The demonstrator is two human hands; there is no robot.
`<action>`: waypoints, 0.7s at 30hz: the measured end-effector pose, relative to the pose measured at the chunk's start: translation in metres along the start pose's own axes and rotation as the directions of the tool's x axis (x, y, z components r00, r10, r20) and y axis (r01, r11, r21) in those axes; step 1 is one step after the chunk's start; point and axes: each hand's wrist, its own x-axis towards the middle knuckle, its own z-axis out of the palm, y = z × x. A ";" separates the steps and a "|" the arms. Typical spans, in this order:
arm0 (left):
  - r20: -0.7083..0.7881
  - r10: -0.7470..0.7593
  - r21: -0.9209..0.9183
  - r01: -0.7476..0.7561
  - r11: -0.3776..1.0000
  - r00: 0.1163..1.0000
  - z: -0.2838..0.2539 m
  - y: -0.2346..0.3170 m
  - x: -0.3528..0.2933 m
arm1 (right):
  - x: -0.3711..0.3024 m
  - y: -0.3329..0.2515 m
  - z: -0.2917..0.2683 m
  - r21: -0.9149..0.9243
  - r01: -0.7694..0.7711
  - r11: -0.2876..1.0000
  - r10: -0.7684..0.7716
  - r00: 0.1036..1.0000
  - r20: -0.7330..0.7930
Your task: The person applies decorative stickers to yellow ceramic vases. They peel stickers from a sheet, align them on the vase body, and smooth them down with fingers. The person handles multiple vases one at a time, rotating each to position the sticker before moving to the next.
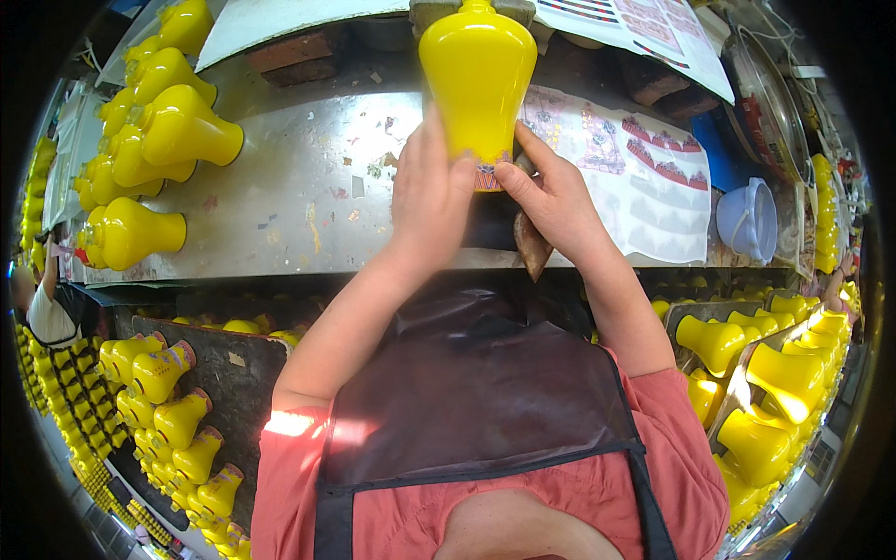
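Observation:
A glossy yellow vase points away from me, its narrow foot toward me and its neck at the far end by a grey support. A patterned decal band rings part of the foot. My left hand lies along the foot's left side, thumb at the band, fingers slightly blurred. My right hand grips the right side, its thumb pressing the band's edge. Beneath the right hand a brown, pointed flat piece hangs down, apparently held by its hidden fingers.
Decal sheets lie on the metal table to the right, before a pale blue bucket. Several plain yellow vases stand at the left. Racks of vases flank me, some with decorated feet. Bricks prop a far board.

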 end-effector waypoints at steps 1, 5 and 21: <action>0.001 -0.011 -0.020 0.011 1.000 1.000 0.000 0.000 0.000 | 0.000 0.001 0.000 -0.007 -0.002 1.000 0.002 1.000 0.002; 0.046 -0.086 -0.234 0.094 0.968 0.995 -0.008 -0.002 0.002 | 0.002 0.005 0.001 0.155 0.095 0.983 -0.092 0.995 -0.028; 0.069 -0.191 -0.370 0.203 0.907 0.979 -0.007 0.007 -0.003 | 0.003 0.005 -0.001 0.084 0.023 0.996 -0.023 1.000 0.004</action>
